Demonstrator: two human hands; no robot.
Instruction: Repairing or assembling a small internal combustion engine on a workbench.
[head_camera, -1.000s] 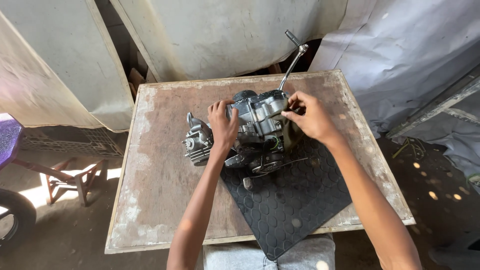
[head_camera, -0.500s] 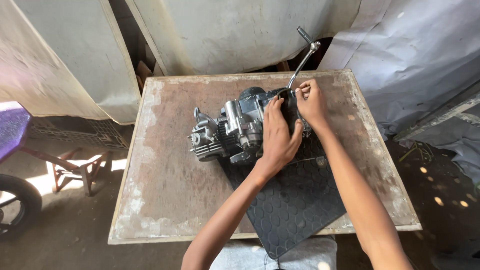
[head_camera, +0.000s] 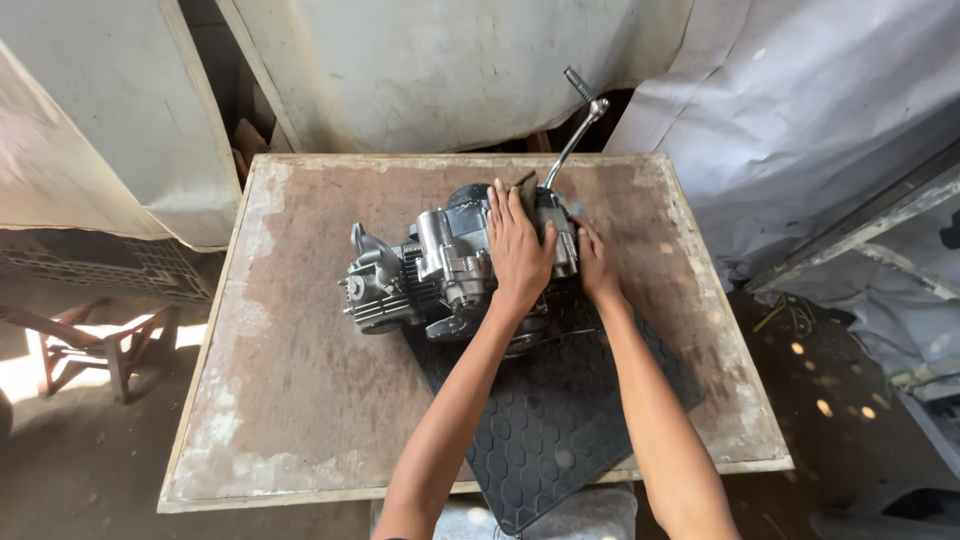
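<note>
A grey metal motorcycle engine (head_camera: 420, 275) lies on a black rubber mat (head_camera: 560, 420) on a worn wooden table (head_camera: 300, 400). A chrome kick lever (head_camera: 580, 125) sticks up from its far right side. My left hand (head_camera: 518, 250) lies flat on top of the engine casing, fingers stretched toward the far edge. My right hand (head_camera: 597, 262) presses against the engine's right side, just below the lever's base. Whether its fingers grip a part there is hidden.
Pale tarpaulin sheets (head_camera: 450, 70) hang behind the table and a grey one (head_camera: 800, 130) drapes at the right. A small wooden stool (head_camera: 90, 345) stands on the dirt floor at the left. The mat overhangs the table's near edge.
My left hand has moved from the engine's left part across to its top right. My right hand has dropped from the lever's base to the casing side. The engine has shifted slightly.
</note>
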